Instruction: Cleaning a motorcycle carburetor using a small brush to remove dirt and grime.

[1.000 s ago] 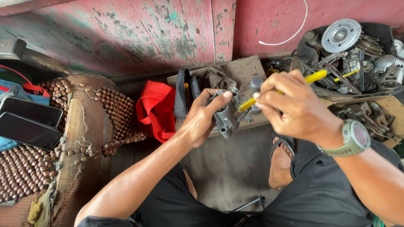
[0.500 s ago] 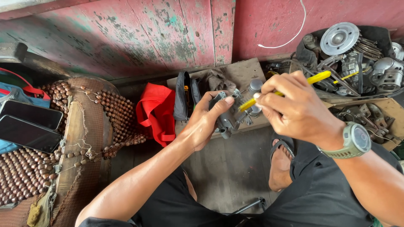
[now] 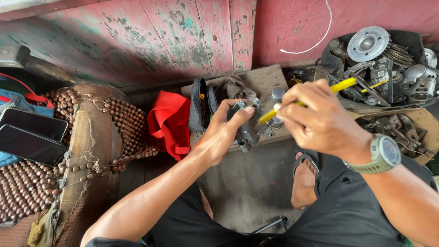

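**Grey metal part held and worked with a yellow-handled tool**

The person sits low, knees apart, both forearms reaching forward over a grey floor. The left hand is curled around a grey metal part, thumb pressed along its upper edge and fingers wrapped underneath. The part is dull grey, blocky, with a rounded stub at its lower end and small fittings sticking out on the right side; much of it is hidden by the hand. It sits in the air just in front of a worn wooden board.

The right hand is closed in a pinch on a yellow-handled tool, fingers bunched tight around the shaft. The tip points down-left and meets the part's right side; the exact contact point is blurred. A green-grey watch sits on that wrist.

Around: a red cloth bag left of the part, a black pouch beside it, a beaded seat cover with two dark phones, and a tray of metal engine parts at upper right.
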